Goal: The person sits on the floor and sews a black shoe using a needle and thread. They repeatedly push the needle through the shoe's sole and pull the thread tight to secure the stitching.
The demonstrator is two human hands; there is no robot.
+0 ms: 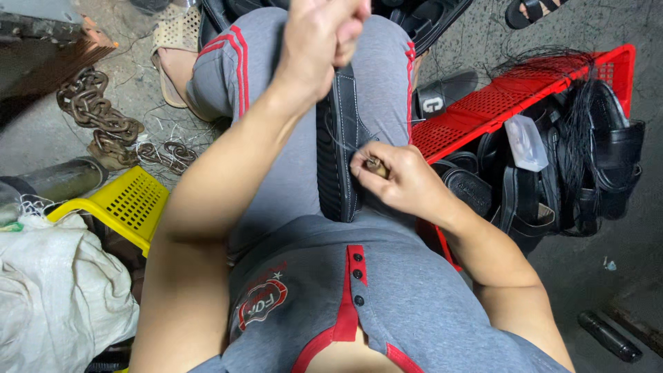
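A black shoe [340, 148] with pale stitching and a ribbed rubber sole lies lengthwise along the person's grey-clad lap, between the thighs. The right hand [400, 181] is closed around a small wooden-handled tool [376, 166] pressed to the shoe's side seam. The left hand [323, 38], raised above the knees, is clenched in a fist pulling thin dark thread [345, 141]. A red plastic crate [525, 97] of black sandals sits beside the right thigh, a rusty chain [97, 114] on the concrete floor.
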